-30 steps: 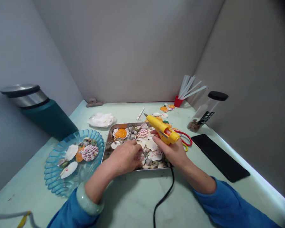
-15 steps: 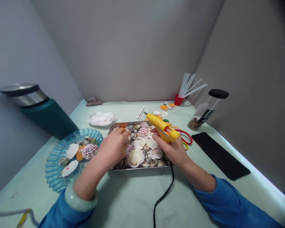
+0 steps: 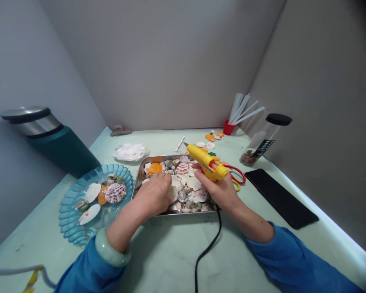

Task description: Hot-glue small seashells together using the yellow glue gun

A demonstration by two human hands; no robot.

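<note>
My right hand [image 3: 221, 189] is wrapped around a yellow hot glue gun [image 3: 205, 160], its nozzle pointing up and to the left. A black cord runs from it down over the tray's front edge. My left hand [image 3: 157, 193] is over the near left part of a metal tray [image 3: 183, 213], with its fingers closed on a pale scallop shell [image 3: 172, 193]. The fingertips are partly hidden behind the hand. Many mixed shells fill the tray, among them an orange scallop shell [image 3: 155, 168] and a pink-striped scallop shell [image 3: 184, 168].
A blue fluted plate [image 3: 67, 211] with several shells stands at left, beside a teal bottle [image 3: 64, 150]. Behind the tray lie a white plastic bundle [image 3: 129, 152] and a marker [image 3: 179, 144]. At right are red-handled scissors [image 3: 239, 175], a jar [image 3: 259, 144], glue sticks [image 3: 240, 108] and a black phone [image 3: 280, 197].
My left hand has moved down and slightly right, uncovering the orange shell. The pale scallop shell is now tilted at its fingers. My right hand keeps the glue gun almost still.
</note>
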